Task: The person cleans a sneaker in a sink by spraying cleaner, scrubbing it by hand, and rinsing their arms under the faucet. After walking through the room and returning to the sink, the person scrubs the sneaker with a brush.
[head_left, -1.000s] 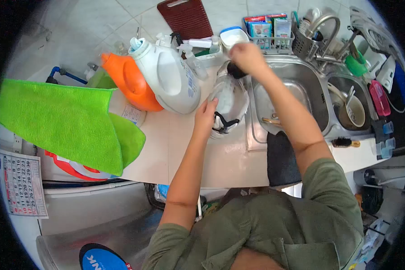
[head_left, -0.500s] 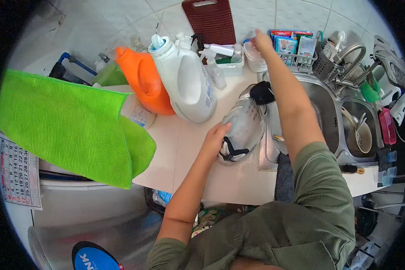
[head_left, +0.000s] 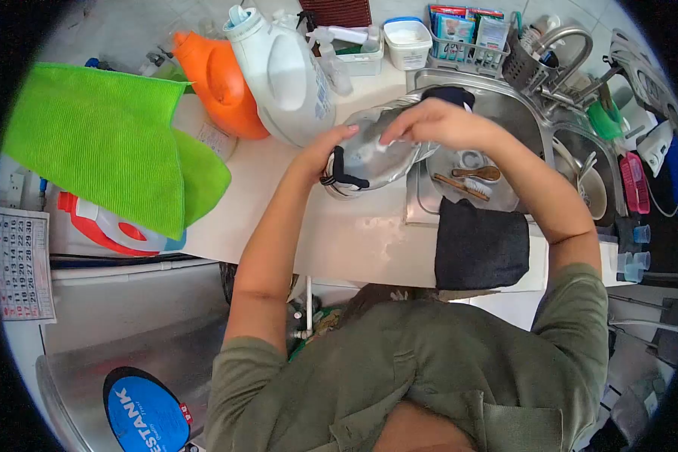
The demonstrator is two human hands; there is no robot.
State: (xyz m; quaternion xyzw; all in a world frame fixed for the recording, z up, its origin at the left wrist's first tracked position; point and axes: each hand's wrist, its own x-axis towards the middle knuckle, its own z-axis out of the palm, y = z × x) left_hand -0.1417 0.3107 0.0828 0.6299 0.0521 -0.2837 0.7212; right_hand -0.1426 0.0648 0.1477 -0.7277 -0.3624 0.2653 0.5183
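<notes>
My left hand (head_left: 325,156) is closed on the near left rim of a clear, shiny container (head_left: 373,162) on the counter. A dark strap-like piece with white edging (head_left: 346,175) lies at its near end, and a black piece (head_left: 450,95) at its far end; I cannot make out what they are. Above the container, my right hand (head_left: 437,124) has its fingers pinched together, with a small white bit near the fingertips. A white tub with a blue rim (head_left: 407,44) stands behind, holding something white.
Brushes (head_left: 463,184) lie in the steel sink (head_left: 422,197), and a black cloth (head_left: 482,245) hangs over the counter edge. White (head_left: 282,83) and orange (head_left: 222,87) jugs stand to the left, near a green cloth (head_left: 113,143). A sachet rack (head_left: 467,53) is behind.
My right hand has come back from beside the white tub to above the clear container. My left hand stays on the rim. The view has shifted, showing the brushes and more black cloth.
</notes>
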